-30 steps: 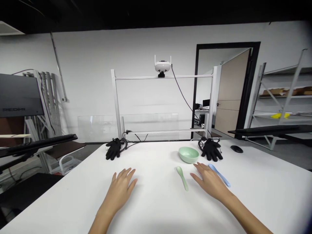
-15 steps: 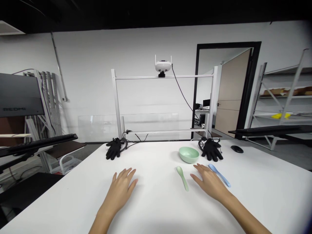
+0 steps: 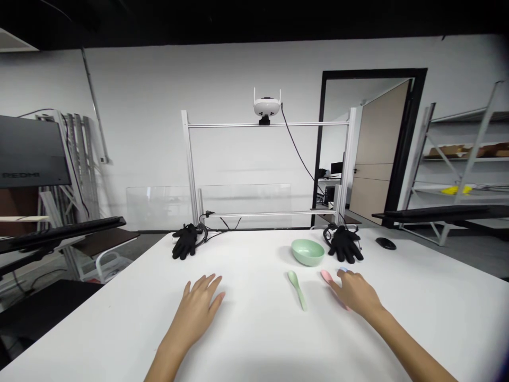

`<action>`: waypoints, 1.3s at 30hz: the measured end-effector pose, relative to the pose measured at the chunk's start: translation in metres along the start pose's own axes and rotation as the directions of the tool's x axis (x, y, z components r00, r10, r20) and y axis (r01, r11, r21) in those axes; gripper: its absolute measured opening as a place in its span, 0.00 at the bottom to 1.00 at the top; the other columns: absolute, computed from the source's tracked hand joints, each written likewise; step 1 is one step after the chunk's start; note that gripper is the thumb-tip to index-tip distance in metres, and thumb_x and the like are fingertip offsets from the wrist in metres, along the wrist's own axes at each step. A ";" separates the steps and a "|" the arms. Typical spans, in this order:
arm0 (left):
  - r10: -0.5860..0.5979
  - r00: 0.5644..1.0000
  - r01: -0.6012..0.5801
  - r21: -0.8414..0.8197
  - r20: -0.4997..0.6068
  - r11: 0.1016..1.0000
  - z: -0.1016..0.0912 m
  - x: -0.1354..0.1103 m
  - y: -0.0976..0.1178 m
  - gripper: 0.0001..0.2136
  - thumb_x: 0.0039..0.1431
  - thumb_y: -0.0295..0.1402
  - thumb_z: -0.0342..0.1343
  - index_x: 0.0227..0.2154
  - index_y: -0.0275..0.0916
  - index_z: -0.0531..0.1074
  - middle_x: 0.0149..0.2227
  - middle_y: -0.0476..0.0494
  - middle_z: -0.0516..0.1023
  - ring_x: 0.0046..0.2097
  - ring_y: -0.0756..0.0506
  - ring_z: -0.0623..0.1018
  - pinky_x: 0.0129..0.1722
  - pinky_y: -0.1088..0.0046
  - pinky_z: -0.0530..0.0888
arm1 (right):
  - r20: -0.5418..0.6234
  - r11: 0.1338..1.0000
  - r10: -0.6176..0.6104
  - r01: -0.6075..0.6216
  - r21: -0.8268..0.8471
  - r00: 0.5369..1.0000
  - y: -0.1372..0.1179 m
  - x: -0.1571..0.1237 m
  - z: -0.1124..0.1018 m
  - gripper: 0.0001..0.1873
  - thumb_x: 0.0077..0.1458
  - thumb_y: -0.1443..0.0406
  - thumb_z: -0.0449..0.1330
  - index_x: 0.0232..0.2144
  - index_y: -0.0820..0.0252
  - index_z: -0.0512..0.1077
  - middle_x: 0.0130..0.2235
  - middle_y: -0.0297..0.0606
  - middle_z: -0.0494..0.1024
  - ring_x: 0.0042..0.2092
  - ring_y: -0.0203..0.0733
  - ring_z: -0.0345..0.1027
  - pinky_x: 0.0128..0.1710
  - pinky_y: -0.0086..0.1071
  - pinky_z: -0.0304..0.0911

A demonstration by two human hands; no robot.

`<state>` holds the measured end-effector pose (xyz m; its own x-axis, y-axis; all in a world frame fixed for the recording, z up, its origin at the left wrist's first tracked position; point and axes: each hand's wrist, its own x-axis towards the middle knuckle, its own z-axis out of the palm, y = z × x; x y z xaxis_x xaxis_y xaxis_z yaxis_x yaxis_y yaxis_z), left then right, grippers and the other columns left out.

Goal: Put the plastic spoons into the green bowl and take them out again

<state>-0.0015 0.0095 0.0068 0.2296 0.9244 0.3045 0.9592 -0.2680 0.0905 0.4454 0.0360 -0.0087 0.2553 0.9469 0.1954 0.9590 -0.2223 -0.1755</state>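
Note:
My left hand (image 3: 198,305) lies flat on the white table (image 3: 254,339), fingers stretched out, holding nothing. My right hand (image 3: 358,295) rests palm down on the table to the right, fingers apart. It covers most of a blue spoon (image 3: 343,269), of which only the bowl tip shows. A pink spoon (image 3: 326,276) peeks out at the hand's left edge, by the thumb. A green spoon (image 3: 297,289) lies just left of that, apart from the hand. A pale green bowl (image 3: 307,252) stands upright behind the spoons.
Two black gloves with cables lie at the back of the table, one on the left (image 3: 184,242) and one on the right (image 3: 345,244). A black mouse (image 3: 385,243) sits far right. An aluminium frame (image 3: 266,126) with a white camera (image 3: 266,106) stands behind the table.
My right hand has slid to the right, over the blue spoon, and a pink spoon that it hid now shows. My left hand has not moved.

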 end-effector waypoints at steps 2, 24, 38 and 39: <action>0.005 1.000 -0.005 0.000 -0.003 1.000 0.000 0.000 0.001 0.24 0.73 0.45 0.41 0.66 0.45 0.65 0.68 0.40 0.68 0.70 0.34 0.63 0.67 0.42 0.58 | 0.031 0.998 0.056 -0.056 0.003 0.998 0.006 0.005 0.011 0.38 0.66 0.44 0.35 0.37 0.62 0.76 0.46 0.57 0.79 0.47 0.57 0.74 0.40 0.43 0.67; 0.018 1.000 -0.018 0.009 0.004 1.000 0.002 0.000 0.000 0.25 0.73 0.45 0.41 0.66 0.43 0.66 0.68 0.40 0.68 0.70 0.33 0.64 0.67 0.41 0.58 | 0.006 0.998 0.059 -0.058 -0.016 0.998 -0.003 0.021 -0.017 0.21 0.63 0.59 0.45 0.33 0.60 0.75 0.39 0.51 0.80 0.42 0.55 0.76 0.37 0.40 0.64; 0.020 1.000 -0.020 -0.012 0.002 1.000 0.004 0.000 0.000 0.24 0.72 0.45 0.42 0.65 0.45 0.66 0.67 0.40 0.69 0.69 0.34 0.64 0.67 0.41 0.58 | 0.051 0.998 0.065 -0.065 0.008 0.997 -0.044 0.115 -0.014 0.26 0.62 0.53 0.52 0.48 0.67 0.78 0.49 0.61 0.79 0.51 0.60 0.75 0.46 0.43 0.68; 0.021 1.000 -0.021 -0.017 0.000 1.000 0.004 0.000 0.000 0.24 0.72 0.46 0.42 0.65 0.46 0.66 0.67 0.41 0.69 0.69 0.34 0.64 0.67 0.41 0.58 | 0.054 0.997 0.077 -0.078 0.010 0.996 -0.045 0.118 -0.010 0.29 0.63 0.51 0.51 0.49 0.69 0.77 0.50 0.62 0.79 0.52 0.61 0.75 0.46 0.44 0.68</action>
<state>-0.0011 0.0108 0.0029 0.2493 0.9187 0.3064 0.9512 -0.2916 0.1005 0.4335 0.1552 0.0323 0.3218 0.9380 0.1288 0.9349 -0.2933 -0.1996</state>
